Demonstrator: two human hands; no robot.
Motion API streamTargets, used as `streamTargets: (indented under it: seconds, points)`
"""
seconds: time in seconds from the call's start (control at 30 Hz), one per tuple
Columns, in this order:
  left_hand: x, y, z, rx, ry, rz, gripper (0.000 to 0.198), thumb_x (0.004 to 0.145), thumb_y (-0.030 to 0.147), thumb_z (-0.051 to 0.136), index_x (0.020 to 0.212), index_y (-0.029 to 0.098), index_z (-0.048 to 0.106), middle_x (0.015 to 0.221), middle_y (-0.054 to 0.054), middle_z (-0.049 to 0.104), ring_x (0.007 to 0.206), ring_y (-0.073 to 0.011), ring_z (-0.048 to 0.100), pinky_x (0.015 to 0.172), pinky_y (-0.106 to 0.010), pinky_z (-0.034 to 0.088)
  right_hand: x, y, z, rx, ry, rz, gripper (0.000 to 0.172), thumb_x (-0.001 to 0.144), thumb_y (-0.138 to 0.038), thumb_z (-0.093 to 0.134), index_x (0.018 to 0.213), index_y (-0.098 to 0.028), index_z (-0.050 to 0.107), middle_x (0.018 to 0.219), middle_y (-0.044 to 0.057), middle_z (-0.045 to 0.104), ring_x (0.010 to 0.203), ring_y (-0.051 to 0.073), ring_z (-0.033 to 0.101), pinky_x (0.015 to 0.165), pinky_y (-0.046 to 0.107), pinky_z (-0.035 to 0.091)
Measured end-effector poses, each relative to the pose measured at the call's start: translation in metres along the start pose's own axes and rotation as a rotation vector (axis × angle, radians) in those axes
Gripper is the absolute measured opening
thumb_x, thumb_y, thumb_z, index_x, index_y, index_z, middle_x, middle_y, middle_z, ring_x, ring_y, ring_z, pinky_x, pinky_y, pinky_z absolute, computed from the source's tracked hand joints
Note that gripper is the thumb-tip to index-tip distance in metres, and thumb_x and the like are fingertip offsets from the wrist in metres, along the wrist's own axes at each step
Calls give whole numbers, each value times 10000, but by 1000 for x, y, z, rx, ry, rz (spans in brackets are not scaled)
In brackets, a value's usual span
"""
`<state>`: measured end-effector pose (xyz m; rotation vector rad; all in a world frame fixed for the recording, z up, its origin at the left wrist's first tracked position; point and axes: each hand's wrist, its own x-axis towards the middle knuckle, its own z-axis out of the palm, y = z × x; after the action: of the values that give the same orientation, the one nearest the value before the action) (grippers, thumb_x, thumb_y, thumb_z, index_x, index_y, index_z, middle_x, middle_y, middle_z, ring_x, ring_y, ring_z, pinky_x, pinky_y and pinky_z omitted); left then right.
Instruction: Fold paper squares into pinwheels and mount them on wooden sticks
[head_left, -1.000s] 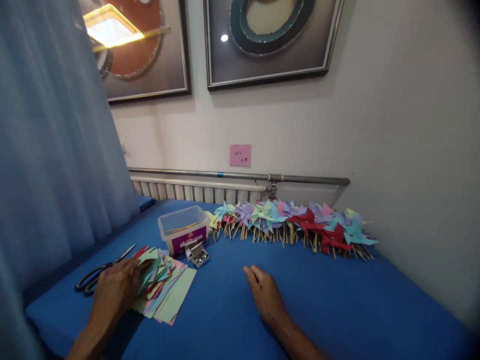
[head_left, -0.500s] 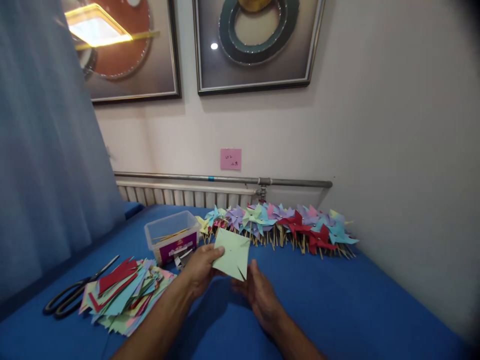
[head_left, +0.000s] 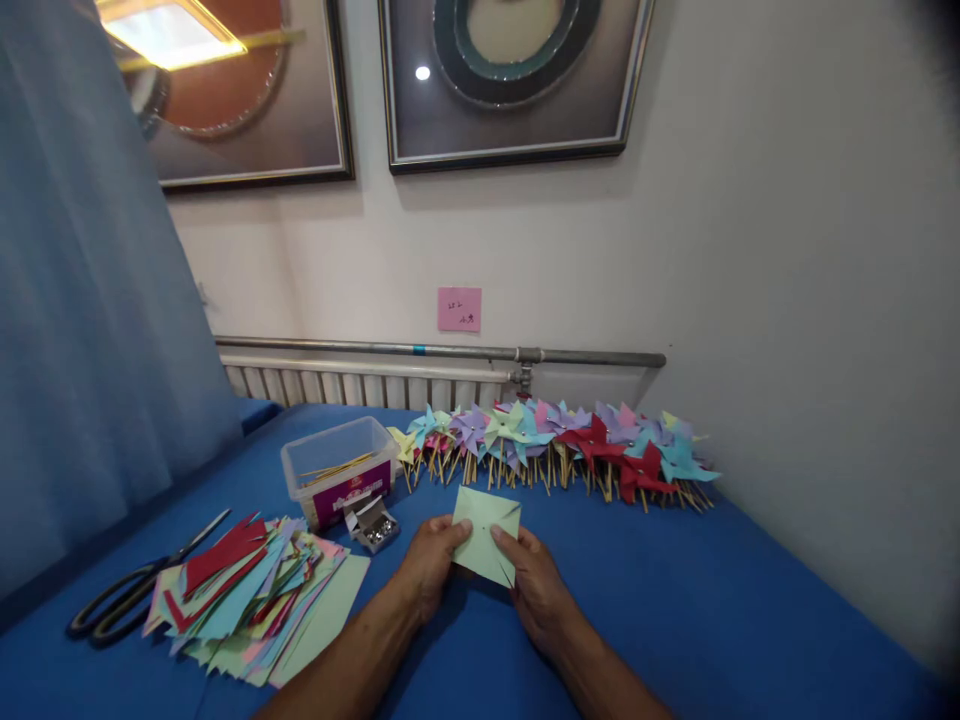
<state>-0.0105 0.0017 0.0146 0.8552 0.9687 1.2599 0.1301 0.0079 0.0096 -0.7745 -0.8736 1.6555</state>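
Observation:
A pale green paper square (head_left: 486, 556), slit at its corners and with a small dark dot near the middle, is held up above the blue table. My left hand (head_left: 435, 558) grips its left edge, thumb on the front face. On the opposite side my right hand (head_left: 534, 580) pinches the right edge, its thumb also on the front. The fingers behind the paper are hidden. Left of my left hand, a small box of metal pins (head_left: 373, 526) lies open, beside a pile of cut coloured paper (head_left: 247, 590).
Black-handled scissors (head_left: 135, 590) lie left of the pile. A clear plastic tub (head_left: 341, 475) holds thin sticks. Several paper pinwheels (head_left: 555, 440) on sticks line the table's back. Blue cloth covers the table (head_left: 660, 610). A curtain (head_left: 105, 300) hangs at left, a radiator (head_left: 360, 385) behind.
My right hand has closed onto the paper's right edge. The paper has moved down and slightly right in view. The pin box now shows past my left hand.

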Motion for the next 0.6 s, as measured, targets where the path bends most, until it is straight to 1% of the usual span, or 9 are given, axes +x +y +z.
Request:
streamTargets:
  seconds: [0.07,0.17,0.23,0.27,0.47,0.53,0.6]
  points:
    - [-1,2,4,-9,32,34,489,591,526,856,781,113,678,633,-40,669,544,-138,557,531,-256,386,0,0,0,4,21,-2,469,661,-437,899,988,-139,745,873,104,809,835,297,763,763,386,588]
    - [0,5,5,8,152,115,451,526,468,892,704,130,652,594,-23,655,516,-128,546,536,-253,403,-3,-2,1,8,31,-4,454,652,-416,906,976,-143,747,907,113,812,846,306,766,749,385,593]
    - [2,6,3,39,236,168,427,507,436,894,684,141,641,569,2,634,491,-112,518,524,-244,397,-5,-3,3,20,16,-4,449,657,-400,904,992,-145,745,929,116,813,866,310,767,767,392,594]
    - [2,7,2,55,259,187,417,508,430,888,680,144,638,560,12,623,483,-106,504,518,-240,392,-5,-3,4,30,4,-4,452,659,-398,902,1000,-146,744,934,115,813,877,310,766,783,397,593]
    - [3,9,0,100,250,220,380,549,432,837,686,148,626,566,22,604,485,-101,485,510,-237,389,-7,-2,8,85,-73,36,451,678,-419,884,1007,-144,746,926,114,813,938,318,760,860,434,581]
    - [2,9,0,121,259,240,367,565,427,824,696,151,621,572,26,598,489,-99,477,506,-232,380,-7,-1,9,92,-76,34,460,674,-424,886,1006,-138,745,919,118,813,941,323,760,864,440,580]
    - [2,9,-1,164,279,274,352,578,417,816,694,157,608,567,38,575,492,-93,460,500,-224,363,-8,-1,9,85,-52,28,468,666,-418,892,1008,-136,743,911,119,814,935,324,762,860,438,583]
